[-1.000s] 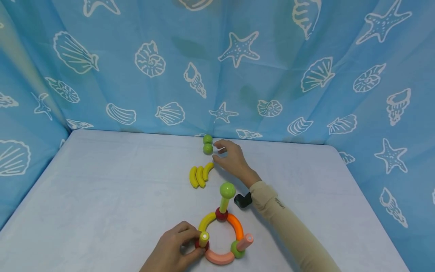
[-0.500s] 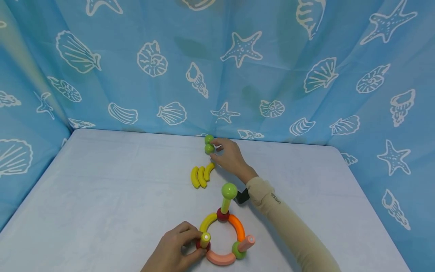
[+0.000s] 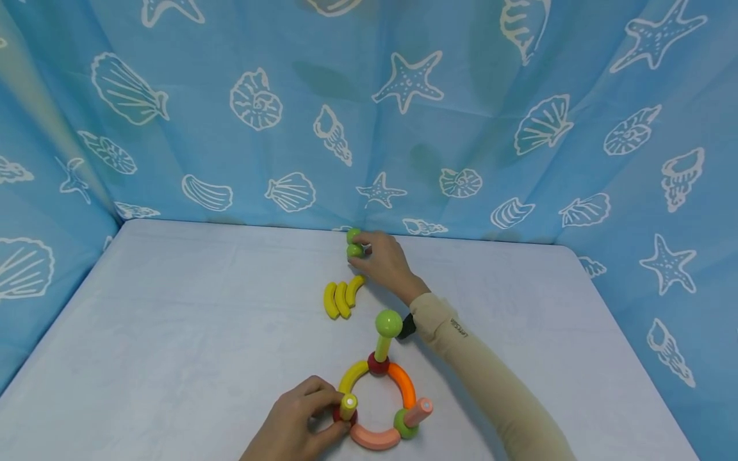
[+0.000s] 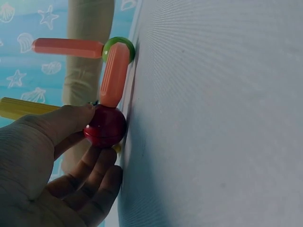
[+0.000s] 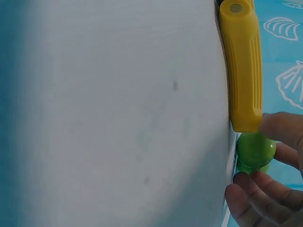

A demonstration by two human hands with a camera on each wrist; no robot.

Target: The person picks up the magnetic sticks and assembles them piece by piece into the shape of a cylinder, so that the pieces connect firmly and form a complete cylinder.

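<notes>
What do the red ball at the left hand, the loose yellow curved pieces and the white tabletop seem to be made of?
Red ball: probably hard plastic, glossy, with highlights and a seam line.
Yellow curved pieces: likely moulded plastic, satin, judging by regular ridges; the grey end disc may be metal.
White tabletop: perhaps matte fabric, given fine woven-looking lines.

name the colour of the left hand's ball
The ball is dark red, clearest in left wrist view.
</notes>
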